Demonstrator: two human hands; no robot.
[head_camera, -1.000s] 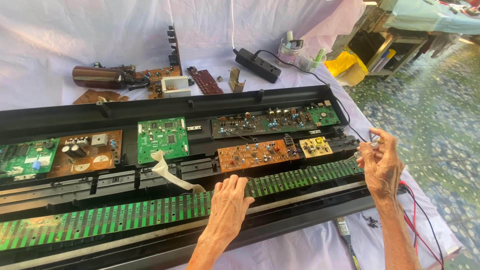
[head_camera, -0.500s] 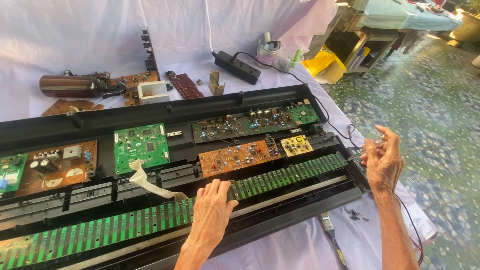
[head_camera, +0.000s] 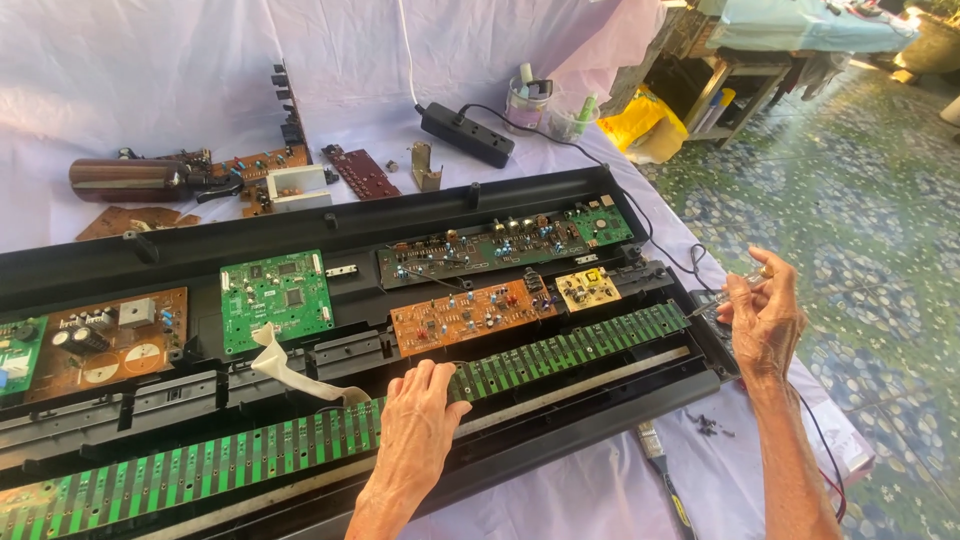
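Green contact strip (head_camera: 560, 350) under left hand (head_camera: 418, 420), screwdriver (head_camera: 735, 290) in right hand (head_camera: 765, 320)

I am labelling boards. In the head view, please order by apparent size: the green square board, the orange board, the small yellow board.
1. Orange board
2. Green square board, nearly alike in area, so unsure
3. Small yellow board, clearly smallest
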